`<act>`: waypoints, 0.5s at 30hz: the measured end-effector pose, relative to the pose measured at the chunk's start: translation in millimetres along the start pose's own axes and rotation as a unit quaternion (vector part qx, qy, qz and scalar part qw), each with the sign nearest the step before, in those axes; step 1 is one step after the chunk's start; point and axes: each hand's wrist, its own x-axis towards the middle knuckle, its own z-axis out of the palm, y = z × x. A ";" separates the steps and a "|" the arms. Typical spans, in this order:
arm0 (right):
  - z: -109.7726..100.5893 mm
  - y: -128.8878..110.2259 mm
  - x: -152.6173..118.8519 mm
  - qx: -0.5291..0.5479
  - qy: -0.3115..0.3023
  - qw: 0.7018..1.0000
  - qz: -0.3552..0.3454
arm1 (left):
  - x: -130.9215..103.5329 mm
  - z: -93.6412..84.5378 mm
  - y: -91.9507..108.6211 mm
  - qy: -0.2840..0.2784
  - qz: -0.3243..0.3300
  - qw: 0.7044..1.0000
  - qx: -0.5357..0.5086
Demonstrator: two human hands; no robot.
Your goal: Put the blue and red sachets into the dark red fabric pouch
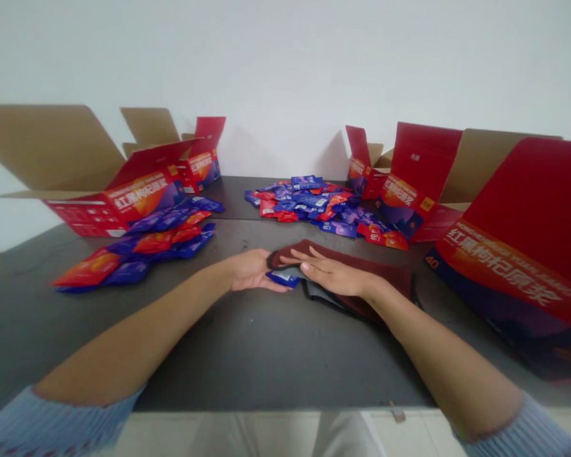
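Note:
My left hand is closed round the left end of a small blue sachet, in the middle of the dark table. The sachet's other end lies under the fold of a brown cloth with a grey underside. Stretched out flat, the fingers of my right hand rest on top of the cloth, above the sachet. Part of the sachet is hidden by the cloth and my fingers. Left of my hands, red and blue sachets lie in overlapping rows.
A loose pile of red and blue sachets lies towards the back. Open red cartons stand on both sides: a large one at the near right, another at the left, smaller ones behind. A white wall closes off the back.

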 end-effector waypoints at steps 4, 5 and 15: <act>-9.0 22.6 2.5 -0.081 0.022 0.994 0.070 | 5.1 -10.3 -4.8 -0.029 0.011 0.999 0.009; -10.5 24.9 2.0 -0.098 0.025 0.991 0.084 | 6.8 -12.7 -5.5 -0.035 0.008 0.999 0.008; 28.5 -26.9 5.1 -0.171 0.075 0.979 0.079 | 3.6 -10.0 1.1 -0.023 -0.003 1.000 -0.003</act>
